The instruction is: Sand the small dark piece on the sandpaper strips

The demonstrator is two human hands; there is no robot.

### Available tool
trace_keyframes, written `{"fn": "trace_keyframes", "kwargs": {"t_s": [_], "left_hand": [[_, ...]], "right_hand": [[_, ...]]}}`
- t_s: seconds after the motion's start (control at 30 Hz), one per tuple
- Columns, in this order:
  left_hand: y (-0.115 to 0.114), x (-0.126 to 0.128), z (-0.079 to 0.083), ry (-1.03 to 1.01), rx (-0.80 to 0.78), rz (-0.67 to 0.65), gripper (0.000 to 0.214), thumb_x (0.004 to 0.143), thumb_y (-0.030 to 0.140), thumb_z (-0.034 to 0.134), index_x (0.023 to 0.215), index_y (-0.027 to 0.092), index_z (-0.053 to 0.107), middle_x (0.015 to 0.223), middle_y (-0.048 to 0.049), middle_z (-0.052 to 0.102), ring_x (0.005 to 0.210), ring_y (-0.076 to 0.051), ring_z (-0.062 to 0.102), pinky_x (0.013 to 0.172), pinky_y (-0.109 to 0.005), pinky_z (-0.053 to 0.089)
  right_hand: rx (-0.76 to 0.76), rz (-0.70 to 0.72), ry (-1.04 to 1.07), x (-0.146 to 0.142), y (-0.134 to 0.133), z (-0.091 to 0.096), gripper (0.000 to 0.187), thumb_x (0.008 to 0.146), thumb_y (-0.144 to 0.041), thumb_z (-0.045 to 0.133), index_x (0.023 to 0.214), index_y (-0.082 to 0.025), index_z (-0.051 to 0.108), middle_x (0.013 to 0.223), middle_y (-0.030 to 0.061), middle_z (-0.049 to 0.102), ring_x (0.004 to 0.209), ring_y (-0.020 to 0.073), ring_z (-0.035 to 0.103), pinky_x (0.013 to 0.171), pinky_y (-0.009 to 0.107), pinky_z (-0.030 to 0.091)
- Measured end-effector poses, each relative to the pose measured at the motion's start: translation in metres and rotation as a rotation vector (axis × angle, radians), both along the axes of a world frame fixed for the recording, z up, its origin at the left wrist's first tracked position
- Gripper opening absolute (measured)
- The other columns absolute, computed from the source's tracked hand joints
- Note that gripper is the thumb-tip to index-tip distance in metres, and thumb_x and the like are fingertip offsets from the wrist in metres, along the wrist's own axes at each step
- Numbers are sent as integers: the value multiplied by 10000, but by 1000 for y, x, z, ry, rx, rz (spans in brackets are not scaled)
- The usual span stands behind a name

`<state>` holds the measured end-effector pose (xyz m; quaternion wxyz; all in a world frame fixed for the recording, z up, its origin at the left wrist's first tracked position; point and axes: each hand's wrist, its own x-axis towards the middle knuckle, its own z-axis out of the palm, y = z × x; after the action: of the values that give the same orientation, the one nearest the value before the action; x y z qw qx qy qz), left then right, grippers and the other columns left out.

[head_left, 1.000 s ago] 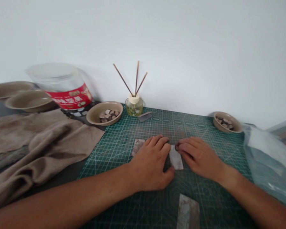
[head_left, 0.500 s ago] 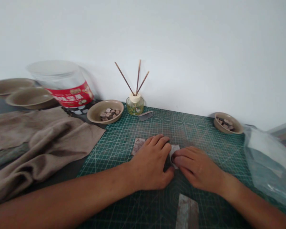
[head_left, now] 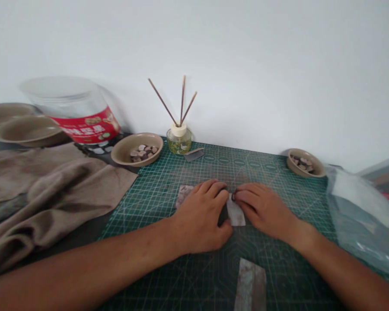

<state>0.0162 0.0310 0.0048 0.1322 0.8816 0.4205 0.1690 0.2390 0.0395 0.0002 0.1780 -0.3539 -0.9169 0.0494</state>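
A: I've got the feed up remotely, clock centred on the narrow pale grey flat strip (head_left: 236,212), 12 toward the wall. Where's it lying?
B: On the green gridded cutting mat (head_left: 214,280), between both hands.

A: Left hand (head_left: 202,218)?
B: 9 o'clock, palm down, fingers bent, right up against the strip. Underside's hidden from me, so can't tell if it's gripping or just pressing. A mottled brown-grey flat piece (head_left: 182,194) pokes out past it on the far side.

A: Right hand (head_left: 266,209)?
B: 3 o'clock. Fingertips pinched on a small dark piece (head_left: 233,196) at the strip's far end; mostly covered, shape unclear.

A: Rest, quick?
B: Wider mottled grey strip (head_left: 251,285) near 6, cut off by my frame. Round tan bowl (head_left: 118,154) at 10, brown and pale chips (head_left: 144,153) in it; smaller-looking tan bowl (head_left: 319,168) at 2, chips too. Glass reed diffuser (head_left: 179,140) at 11. Clear plastic bag (head_left: 359,242) at 3. Rumpled brown soft sheet (head_left: 68,194) between 9 and 10, cloth or leather, can't tell.
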Motion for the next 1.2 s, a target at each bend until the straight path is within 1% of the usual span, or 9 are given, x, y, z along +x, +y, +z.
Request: {"fn": "trace_keyframes", "kwargs": {"t_s": [0.13,0.2,0.33,0.47,0.53,0.7,0.87,1.03,1.2], "left_hand": [[0,0,-1,5,-1,-8,346,819,359,596,1117,186,577,1380,-108,527,1336,-315,432,1151,-492,350],[0,0,-1,11,-1,-14,330,813,349,596,1097,181,579,1369,-109,535,1326,-313,441,1144,-488,358],[-1,0,-1,10,8,-2,383,816,349,589,1154,171,565,1399,-120,517,1346,-314,422,1158,-485,337],[-1,0,-1,11,8,-9,380,822,356,583,1150,166,566,1396,-124,519,1345,-319,422,1153,-488,341],[-1,1,-1,13,5,-15,356,820,349,579,1122,161,572,1388,-127,525,1337,-321,428,1150,-488,344],[-1,1,0,9,-1,-8,377,822,343,578,1151,159,562,1382,-121,529,1330,-310,434,1156,-483,341],[-1,0,0,17,-8,-22,357,814,357,583,1111,157,571,1391,-129,521,1338,-321,425,1157,-486,340],[-2,0,-1,17,1,-14,359,820,350,575,1123,158,566,1373,-126,534,1323,-316,441,1151,-483,346],[-2,0,-2,15,9,-21,369,805,359,594,1115,161,565,1391,-130,520,1342,-323,422,1162,-484,333]], "right_hand": [[-84,109,-26,1,-1,3,157,984,-153,489,1017,-204,633,1083,58,698,980,216,634,842,394,464],[-82,138,-31,0,-3,3,165,988,-148,474,1029,-205,623,1098,51,696,976,219,631,822,395,454],[-21,46,-36,2,1,4,169,991,-161,478,1072,-200,621,1132,68,690,1000,238,628,850,414,447],[-102,120,-43,3,-3,5,152,986,-153,491,1034,-213,623,1103,38,698,982,211,634,843,385,439],[-94,131,-31,0,-6,4,153,987,-153,488,1036,-215,619,1104,33,701,971,216,633,824,384,435],[-31,28,-16,-2,-3,3,158,991,-162,496,1084,-203,616,1156,54,694,1010,235,629,865,403,438],[-113,158,-45,1,-7,4,147,987,-155,490,1017,-221,618,1112,21,703,973,200,644,809,360,440],[2,63,-61,2,-2,4,182,991,-161,468,1083,-207,618,1180,71,695,1007,235,645,841,398,440],[-99,140,-89,4,-3,5,157,996,-169,481,1041,-229,619,1145,33,704,983,205,652,831,370,439]]}}
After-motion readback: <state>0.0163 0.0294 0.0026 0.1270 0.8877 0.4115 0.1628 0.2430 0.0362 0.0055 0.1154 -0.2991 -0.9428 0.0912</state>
